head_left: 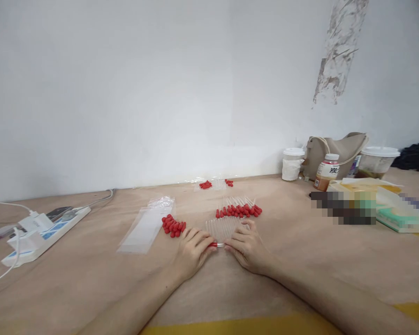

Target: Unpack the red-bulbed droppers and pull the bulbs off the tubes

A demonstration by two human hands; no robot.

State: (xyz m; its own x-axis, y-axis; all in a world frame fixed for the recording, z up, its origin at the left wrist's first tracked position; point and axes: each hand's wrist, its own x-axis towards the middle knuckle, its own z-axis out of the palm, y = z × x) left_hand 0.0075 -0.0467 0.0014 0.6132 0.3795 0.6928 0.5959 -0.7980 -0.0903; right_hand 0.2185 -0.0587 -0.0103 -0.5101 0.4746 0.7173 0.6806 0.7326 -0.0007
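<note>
My left hand (192, 249) and my right hand (246, 246) meet on the table, fingers pinched round one glass dropper tube (220, 244). The left fingers hold its small red rubber bulb (213, 244); the right fingers hold the clear tube end. Just beyond my hands lies a row of bare glass tubes (223, 226). Farther back is a row of finished droppers with red bulbs (239, 209). A heap of loose red bulbs (173, 226) lies to the left of my left hand.
Clear plastic bags (145, 228) lie at the left, with a white power strip (42, 235) and chargers beyond. More red bulbs in a bag (212, 184) sit by the wall. Cups, a bottle (326, 172), a beige bag and boxes stand at the right.
</note>
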